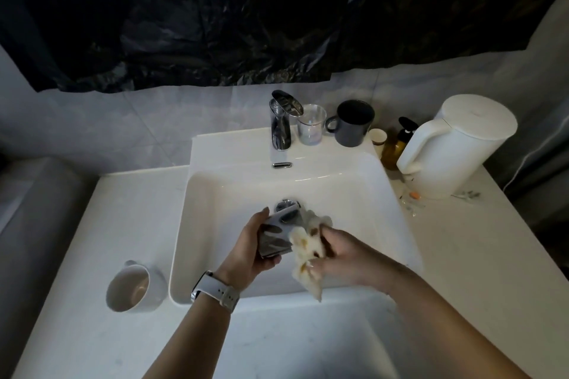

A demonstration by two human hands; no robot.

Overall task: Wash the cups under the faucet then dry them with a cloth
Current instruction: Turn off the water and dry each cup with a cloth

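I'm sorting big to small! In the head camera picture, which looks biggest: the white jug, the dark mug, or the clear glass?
1. white jug
2. dark mug
3. clear glass, only slightly smaller-looking than the mug

All three stand about equally far away.

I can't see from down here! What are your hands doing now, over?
Left hand grips patterned cup over sink. Right hand rubs it with cream cloth. Faucet shows no water. Nothing in the way.
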